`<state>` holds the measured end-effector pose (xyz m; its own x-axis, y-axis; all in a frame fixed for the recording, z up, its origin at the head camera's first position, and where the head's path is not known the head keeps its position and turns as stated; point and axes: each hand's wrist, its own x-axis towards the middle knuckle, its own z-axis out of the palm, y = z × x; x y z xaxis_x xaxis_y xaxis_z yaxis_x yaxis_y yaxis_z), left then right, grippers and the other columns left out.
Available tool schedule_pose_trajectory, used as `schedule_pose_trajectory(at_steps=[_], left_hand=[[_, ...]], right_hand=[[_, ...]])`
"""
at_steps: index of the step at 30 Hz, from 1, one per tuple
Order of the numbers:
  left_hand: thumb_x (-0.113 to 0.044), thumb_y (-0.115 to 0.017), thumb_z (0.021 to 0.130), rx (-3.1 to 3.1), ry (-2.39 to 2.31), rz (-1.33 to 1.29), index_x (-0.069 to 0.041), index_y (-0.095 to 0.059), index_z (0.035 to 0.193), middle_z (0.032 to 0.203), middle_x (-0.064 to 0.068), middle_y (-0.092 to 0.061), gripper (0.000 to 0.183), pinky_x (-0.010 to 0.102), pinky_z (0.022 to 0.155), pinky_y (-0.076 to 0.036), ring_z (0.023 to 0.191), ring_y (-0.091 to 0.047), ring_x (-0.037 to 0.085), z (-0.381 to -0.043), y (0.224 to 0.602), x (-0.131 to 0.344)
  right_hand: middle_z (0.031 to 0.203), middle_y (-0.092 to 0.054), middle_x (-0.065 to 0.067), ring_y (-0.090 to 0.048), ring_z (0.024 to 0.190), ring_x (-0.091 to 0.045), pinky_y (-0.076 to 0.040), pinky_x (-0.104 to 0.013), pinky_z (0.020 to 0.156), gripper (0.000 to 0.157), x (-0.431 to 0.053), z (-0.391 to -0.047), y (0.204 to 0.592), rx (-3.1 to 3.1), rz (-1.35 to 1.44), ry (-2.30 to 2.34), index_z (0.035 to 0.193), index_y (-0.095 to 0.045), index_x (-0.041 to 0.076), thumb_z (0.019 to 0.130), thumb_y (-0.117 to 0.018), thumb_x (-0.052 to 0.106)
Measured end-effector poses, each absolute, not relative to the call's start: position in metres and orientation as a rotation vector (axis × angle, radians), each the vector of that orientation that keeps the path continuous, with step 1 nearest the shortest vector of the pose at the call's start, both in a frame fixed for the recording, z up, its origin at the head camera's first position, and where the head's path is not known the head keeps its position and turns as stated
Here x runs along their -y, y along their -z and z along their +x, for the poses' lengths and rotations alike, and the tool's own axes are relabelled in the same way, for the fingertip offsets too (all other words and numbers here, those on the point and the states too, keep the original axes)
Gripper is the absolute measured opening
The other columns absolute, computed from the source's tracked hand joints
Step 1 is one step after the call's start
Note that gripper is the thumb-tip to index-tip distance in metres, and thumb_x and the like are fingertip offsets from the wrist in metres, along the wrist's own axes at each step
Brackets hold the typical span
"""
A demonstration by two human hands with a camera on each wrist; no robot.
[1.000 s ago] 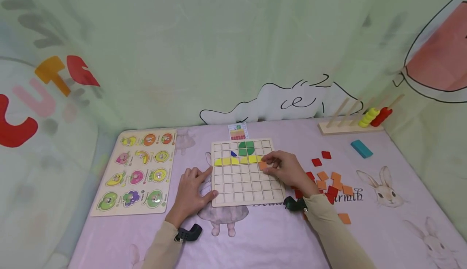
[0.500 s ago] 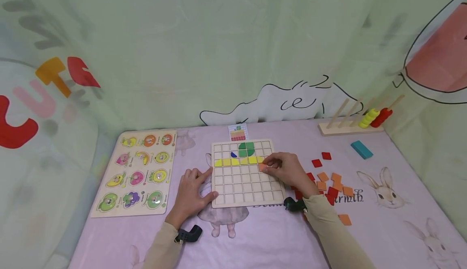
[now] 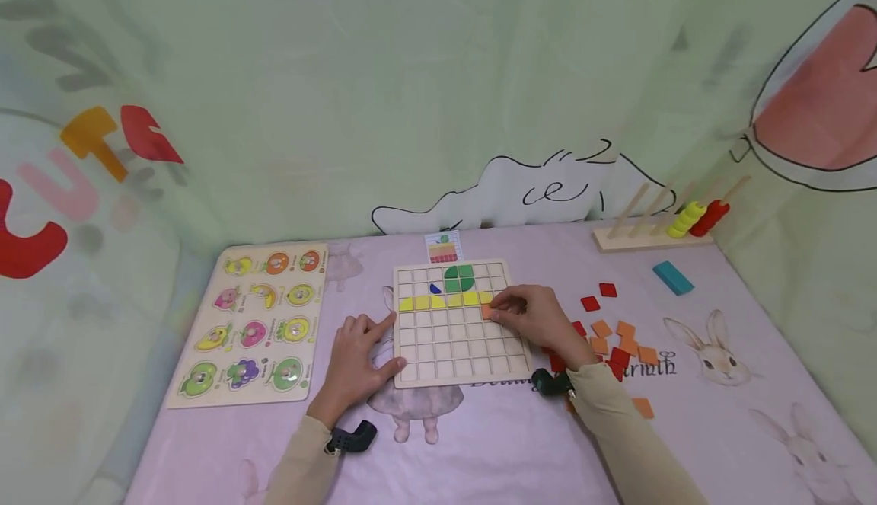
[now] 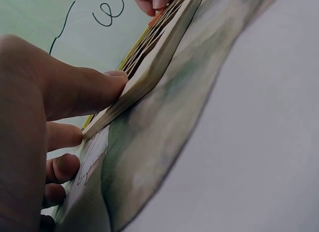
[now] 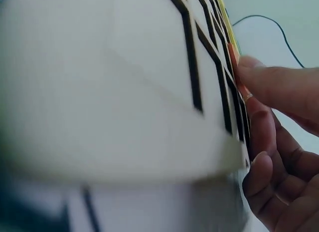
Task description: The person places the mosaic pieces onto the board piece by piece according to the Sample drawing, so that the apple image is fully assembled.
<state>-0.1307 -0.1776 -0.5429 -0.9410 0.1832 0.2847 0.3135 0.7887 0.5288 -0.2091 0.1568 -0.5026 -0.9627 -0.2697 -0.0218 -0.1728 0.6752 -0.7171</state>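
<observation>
A wooden grid board (image 3: 448, 353) lies in the middle of the table, with a row of yellow pieces (image 3: 438, 302), a green shape (image 3: 459, 279) and a small blue piece (image 3: 435, 289) in its cells. My right hand (image 3: 537, 316) pinches an orange square tile (image 3: 487, 311) between thumb and fingers, just below the row's right end. In the right wrist view, the thumb (image 5: 271, 82) rests against that tile (image 5: 238, 75). My left hand (image 3: 356, 364) touches the board's left edge with thumb and index finger extended; the left wrist view shows the thumb (image 4: 94, 90) on the rim.
Loose red tiles (image 3: 607, 289) and orange tiles (image 3: 647, 355) lie scattered right of the board. A pattern card (image 3: 444, 247) stands behind it. To the left lies a fruit puzzle board (image 3: 236, 360). A teal block (image 3: 674, 278) and a bead stand (image 3: 651, 238) are at back right.
My right hand stays at the same cell, with the orange tile slightly more covered by its fingers. My left hand keeps its place on the board's edge. The head view has shifted slightly.
</observation>
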Motion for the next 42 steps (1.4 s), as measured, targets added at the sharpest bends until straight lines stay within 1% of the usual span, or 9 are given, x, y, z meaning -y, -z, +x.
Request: schedule_pose_trajectory(at_steps=[3, 9, 18, 25, 30, 33, 37, 42], left_hand=[[-0.042, -0.081, 0.081, 2.773, 0.870, -0.389, -0.015, -0.063, 0.149, 0.095, 0.003, -0.053, 0.075, 0.035, 0.080, -0.030, 0.087, -0.037, 0.017, -0.131, 0.544, 0.177], [-0.042, -0.080, 0.082, 2.776, 0.856, -0.388, -0.015, -0.063, 0.149, 0.096, 0.003, -0.053, 0.075, 0.035, 0.080, -0.030, 0.087, -0.036, 0.017, -0.131, 0.544, 0.176], [-0.045, -0.079, 0.082, 2.774, 0.843, -0.389, -0.015, -0.063, 0.149, 0.096, 0.003, -0.054, 0.075, 0.035, 0.080, -0.031, 0.087, -0.037, 0.016, -0.130, 0.544, 0.179], [-0.045, -0.079, 0.082, 2.765, 0.834, -0.399, -0.015, -0.063, 0.149, 0.095, 0.003, -0.053, 0.075, 0.036, 0.080, -0.031, 0.086, -0.036, 0.016, -0.131, 0.544, 0.180], [-0.044, -0.080, 0.082, 2.765, 0.830, -0.401, -0.015, -0.063, 0.149, 0.095, 0.003, -0.052, 0.075, 0.035, 0.080, -0.031, 0.086, -0.035, 0.016, -0.132, 0.543, 0.180], [-0.043, -0.080, 0.081, 2.763, 0.832, -0.400, -0.014, -0.063, 0.149, 0.094, 0.002, -0.052, 0.076, 0.035, 0.079, -0.031, 0.086, -0.035, 0.016, -0.133, 0.542, 0.180], [-0.043, -0.080, 0.081, 2.762, 0.847, -0.397, -0.014, -0.064, 0.149, 0.094, 0.002, -0.052, 0.075, 0.035, 0.079, -0.030, 0.086, -0.035, 0.016, -0.132, 0.542, 0.179], [-0.043, -0.080, 0.081, 2.772, 0.847, -0.395, -0.014, -0.064, 0.149, 0.094, 0.002, -0.052, 0.075, 0.035, 0.079, -0.031, 0.086, -0.035, 0.016, -0.132, 0.544, 0.178]], right_hand=[[0.093, -0.074, -0.005, -0.059, 0.079, -0.020, -0.051, -0.026, 0.069, 0.020, -0.152, -0.209, 0.501, -2.761, -0.344, 1.164, 0.106, -0.080, 0.008, 0.090, -0.086, 0.018], [0.093, -0.074, -0.007, -0.063, 0.078, -0.020, -0.054, -0.027, 0.072, 0.026, -0.150, -0.207, 0.498, -2.792, -0.293, 1.156, 0.109, -0.078, 0.005, 0.088, -0.087, 0.017], [0.093, -0.076, -0.006, -0.062, 0.077, -0.019, -0.054, -0.026, 0.072, 0.023, -0.148, -0.210, 0.497, -2.765, -0.305, 1.146, 0.107, -0.080, 0.005, 0.087, -0.088, 0.016], [0.092, -0.075, -0.007, -0.062, 0.078, -0.020, -0.053, -0.026, 0.073, 0.019, -0.147, -0.211, 0.495, -2.791, -0.363, 1.099, 0.104, -0.081, 0.005, 0.088, -0.087, 0.012], [0.092, -0.074, -0.008, -0.064, 0.081, -0.020, -0.055, -0.027, 0.075, 0.021, -0.145, -0.213, 0.495, -2.819, -0.335, 1.090, 0.104, -0.078, 0.004, 0.086, -0.087, 0.010], [0.091, -0.073, -0.007, -0.063, 0.081, -0.020, -0.055, -0.028, 0.076, 0.022, -0.146, -0.214, 0.494, -2.828, -0.323, 1.067, 0.104, -0.077, 0.005, 0.086, -0.088, 0.012], [0.093, -0.073, -0.005, -0.064, 0.083, -0.019, -0.055, -0.029, 0.077, 0.025, -0.157, -0.211, 0.490, -2.815, -0.366, 1.051, 0.107, -0.077, 0.006, 0.087, -0.088, 0.014], [0.096, -0.074, -0.006, -0.064, 0.086, -0.021, -0.055, -0.028, 0.078, 0.028, -0.190, -0.198, 0.478, -2.871, -0.314, 1.013, 0.114, -0.076, 0.005, 0.090, -0.085, 0.014]])
